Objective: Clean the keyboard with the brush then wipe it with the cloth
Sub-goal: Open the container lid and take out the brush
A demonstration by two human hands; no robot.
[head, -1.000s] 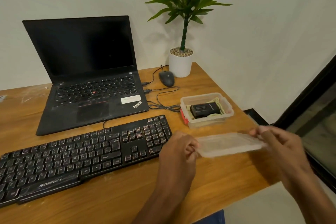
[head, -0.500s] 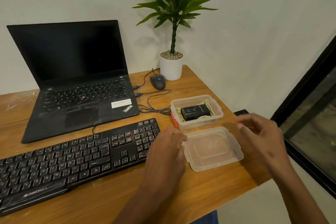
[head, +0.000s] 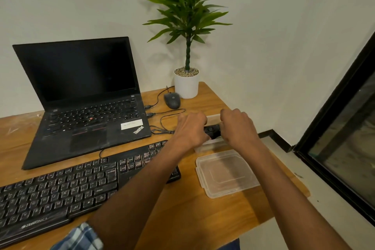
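A black full-size keyboard (head: 60,189) lies along the desk's front left. To its right stands a clear plastic container (head: 211,145), and a black item (head: 212,129) shows inside it between my hands. My left hand (head: 190,130) sits at the container's left end and my right hand (head: 237,128) at its right end, knuckles up and fingers curled down. The fingertips are hidden, so I cannot tell what they grip. The container's clear lid (head: 227,172) lies flat on the desk just in front. No brush or cloth is plainly visible.
An open black laptop (head: 85,107) stands behind the keyboard. A wired mouse (head: 172,100) and a potted plant (head: 186,85) sit at the back, with cables (head: 162,126) running left of the container. The wooden desk (head: 203,219) ends close on the right, beside a dark window frame (head: 332,119).
The lid, held in both hands a second ago, was set down on the desk. Both hands then moved forward onto the container.
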